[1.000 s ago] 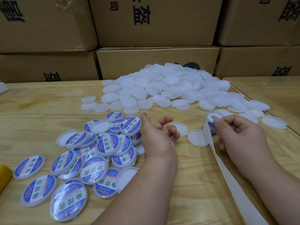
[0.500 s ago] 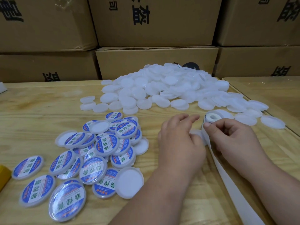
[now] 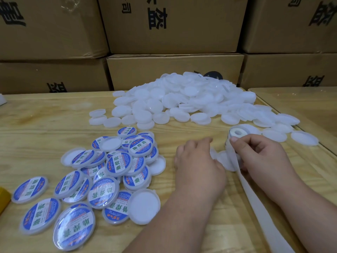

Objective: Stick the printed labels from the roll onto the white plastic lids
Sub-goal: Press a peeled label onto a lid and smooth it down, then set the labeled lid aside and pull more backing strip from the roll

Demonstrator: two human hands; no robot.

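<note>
Blank white lids (image 3: pixel 182 99) lie heaped at the back middle of the table. Labelled lids (image 3: pixel 116 163) with blue and white stickers are spread at the front left. The label roll (image 3: pixel 237 133) stands right of centre, and its white backing strip (image 3: pixel 255 199) trails off to the bottom right. My right hand (image 3: pixel 260 156) pinches the strip just below the roll, thumb on top. My left hand (image 3: pixel 198 165) lies palm down, its fingers curled over a blank lid (image 3: pixel 225 160) beside the strip. The hand hides most of that lid.
Stacked cardboard boxes (image 3: pixel 173 68) wall off the far edge of the wooden table (image 3: pixel 45 128). A yellow object (image 3: pixel 3 198) pokes in at the left edge. A second table top (image 3: pixel 300 105) adjoins on the right, with loose blank lids (image 3: pixel 303 137) near the seam.
My left hand has swung from the labelled lids rightward to the blank lids beside the roll and closed on one. My right hand stayed at the roll.
</note>
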